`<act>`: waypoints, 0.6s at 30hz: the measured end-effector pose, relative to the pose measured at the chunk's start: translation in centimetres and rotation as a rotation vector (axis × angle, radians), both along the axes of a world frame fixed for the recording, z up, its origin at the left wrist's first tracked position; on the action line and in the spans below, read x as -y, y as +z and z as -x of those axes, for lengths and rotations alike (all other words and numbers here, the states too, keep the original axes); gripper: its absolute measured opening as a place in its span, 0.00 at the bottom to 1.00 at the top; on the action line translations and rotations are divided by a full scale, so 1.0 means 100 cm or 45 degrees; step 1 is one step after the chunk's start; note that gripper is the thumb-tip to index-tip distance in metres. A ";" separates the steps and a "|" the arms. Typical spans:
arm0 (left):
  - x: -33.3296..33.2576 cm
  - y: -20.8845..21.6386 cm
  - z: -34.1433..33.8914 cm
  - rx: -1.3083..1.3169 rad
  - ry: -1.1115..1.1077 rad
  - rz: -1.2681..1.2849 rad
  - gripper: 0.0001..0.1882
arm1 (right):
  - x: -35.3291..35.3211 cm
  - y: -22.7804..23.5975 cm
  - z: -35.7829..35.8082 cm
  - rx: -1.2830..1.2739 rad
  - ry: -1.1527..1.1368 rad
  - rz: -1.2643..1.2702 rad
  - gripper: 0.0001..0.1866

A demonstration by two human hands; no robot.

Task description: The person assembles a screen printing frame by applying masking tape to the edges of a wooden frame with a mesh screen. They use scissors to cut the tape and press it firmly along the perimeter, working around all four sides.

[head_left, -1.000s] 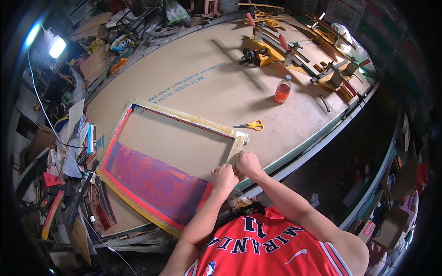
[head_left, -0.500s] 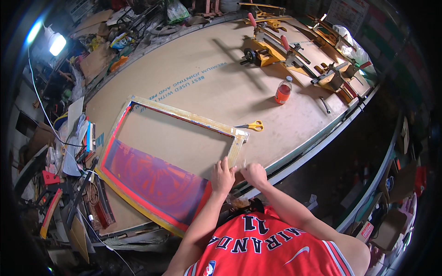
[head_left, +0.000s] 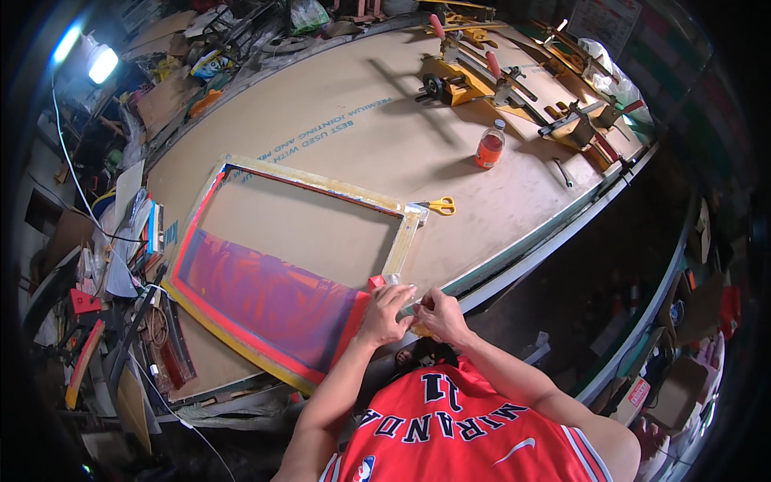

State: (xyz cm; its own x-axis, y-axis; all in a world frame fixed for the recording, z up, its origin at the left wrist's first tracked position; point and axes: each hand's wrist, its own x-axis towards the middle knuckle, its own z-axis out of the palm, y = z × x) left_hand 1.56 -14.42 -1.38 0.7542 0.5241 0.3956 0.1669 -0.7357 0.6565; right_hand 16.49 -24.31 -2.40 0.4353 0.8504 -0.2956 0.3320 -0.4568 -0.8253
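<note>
A wooden screen-printing frame (head_left: 313,185) lies on the board-topped table, its lower part a purple printed mesh (head_left: 261,273) edged in pink. My left hand (head_left: 384,316) is at the frame's near right side, fingers slightly bent, thumb apart from them. Beside it, my right hand (head_left: 443,316) is closed with fingers pinched together. Something small and clear shows between the two hands, too fine to name. Yellow-handled scissors (head_left: 441,206) lie by the frame's far right corner, the blades partly hidden behind it.
An orange-labelled bottle (head_left: 489,146) stands beyond the scissors. A yellow metal rig with clamps (head_left: 470,87) occupies the far right of the table. A wrench (head_left: 564,172) lies near the right edge. Clutter and a bright lamp (head_left: 101,64) line the left.
Both hands have come nearer to my body, and my left hand has left the frame's right rail. A red and whitish patch now shows on the frame beyond my left fingers.
</note>
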 end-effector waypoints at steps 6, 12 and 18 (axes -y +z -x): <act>0.014 -0.038 0.026 0.165 0.185 0.309 0.09 | -0.008 -0.017 0.009 -1.041 0.011 -0.142 0.15; 0.009 -0.028 0.037 0.179 0.485 0.026 0.06 | -0.030 -0.007 -0.006 -0.961 -0.216 -0.202 0.19; -0.013 -0.023 0.016 0.099 0.590 0.068 0.06 | -0.094 -0.060 -0.054 0.147 -0.126 -0.269 0.26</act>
